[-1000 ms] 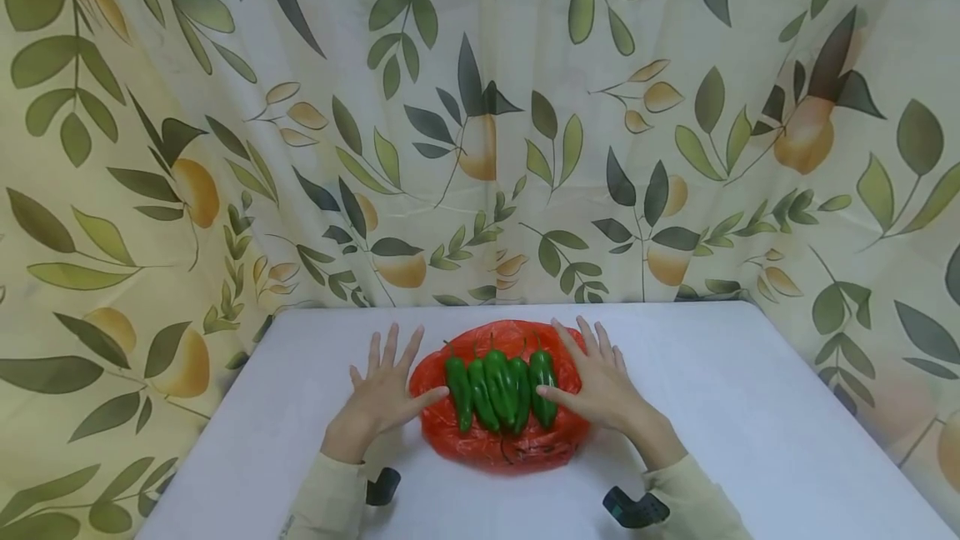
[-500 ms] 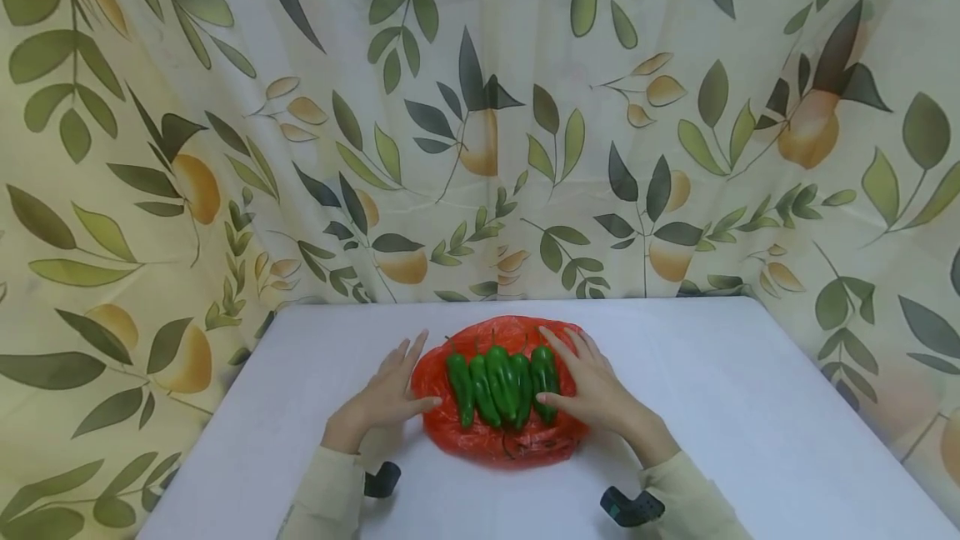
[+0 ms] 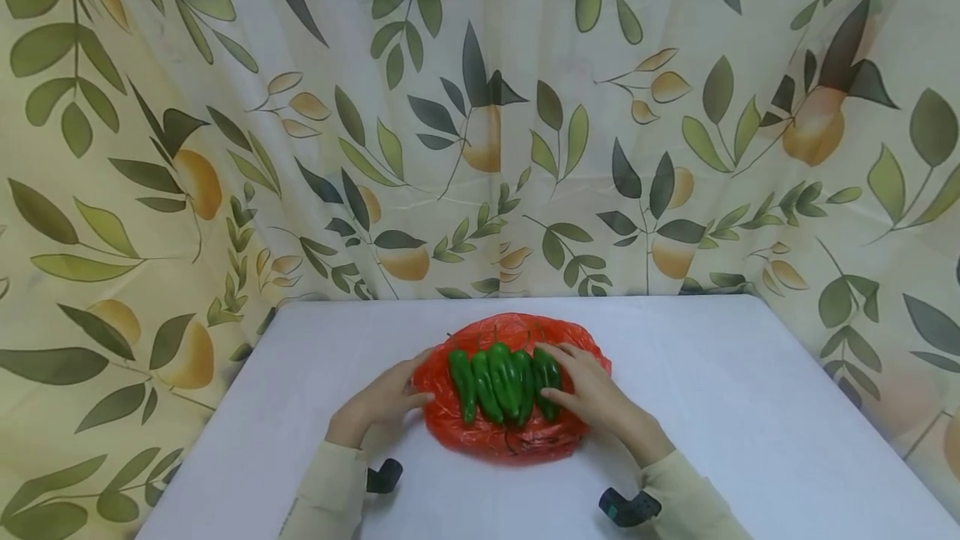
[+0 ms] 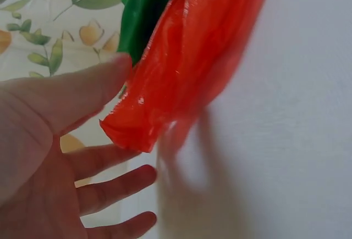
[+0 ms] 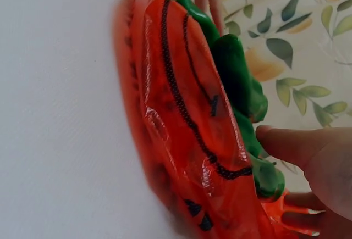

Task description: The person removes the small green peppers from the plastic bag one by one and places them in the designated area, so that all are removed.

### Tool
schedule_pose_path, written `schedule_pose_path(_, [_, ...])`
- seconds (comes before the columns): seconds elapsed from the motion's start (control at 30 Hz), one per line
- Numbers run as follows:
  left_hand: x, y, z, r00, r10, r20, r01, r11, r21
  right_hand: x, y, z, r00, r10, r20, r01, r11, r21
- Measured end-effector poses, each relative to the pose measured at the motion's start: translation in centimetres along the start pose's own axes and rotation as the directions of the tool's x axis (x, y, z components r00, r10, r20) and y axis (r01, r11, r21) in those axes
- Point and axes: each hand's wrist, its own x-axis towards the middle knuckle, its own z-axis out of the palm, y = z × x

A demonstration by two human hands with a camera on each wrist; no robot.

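Several green peppers [image 3: 504, 377] lie side by side on a crumpled red plastic bag [image 3: 480, 440] in the head view. My left hand [image 3: 381, 400] is at the bag's left edge; the left wrist view shows its spread fingers and its thumb close to the bag's rim [image 4: 176, 74] and a pepper [image 4: 144, 16]. Whether the thumb touches is unclear. Over the bag's right side, my right hand [image 3: 600, 400] has thumb and index finger around the rightmost pepper [image 3: 547, 369]. In the right wrist view its thumb is beside the peppers [image 5: 234, 66], with no clear grip.
A white tabletop [image 3: 720, 407] surrounds the bag. Behind it hangs a leaf-and-fruit patterned curtain [image 3: 480, 215]. Dark devices [image 3: 630, 508] sit at both wrists. Dark printed marks [image 5: 181, 101] show on the bag's near side.
Both hands have lowered from a spread pose above the bag toward its sides. Their fingers have drawn in and bent a little. The peppers and bag stay in place.
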Motion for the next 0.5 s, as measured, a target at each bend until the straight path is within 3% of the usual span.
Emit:
schedule_pose_path(0.23, [0.0, -0.7, 0.3, 0.999, -0.028, -0.018, 0.029, 0.998, 0.052, -0.1, 0.1, 0.4, 0.998, 0.005, 0.065, -0.006, 1.000, 0.017])
schedule_pose_path(0.5, [0.3, -1.3, 0.5, 0.999, -0.039, 0.015, 0.038, 0.997, 0.069, 0.0, 0.4, 1.2, 0.995, 0.038, 0.087, -0.035, 0.998, -0.044])
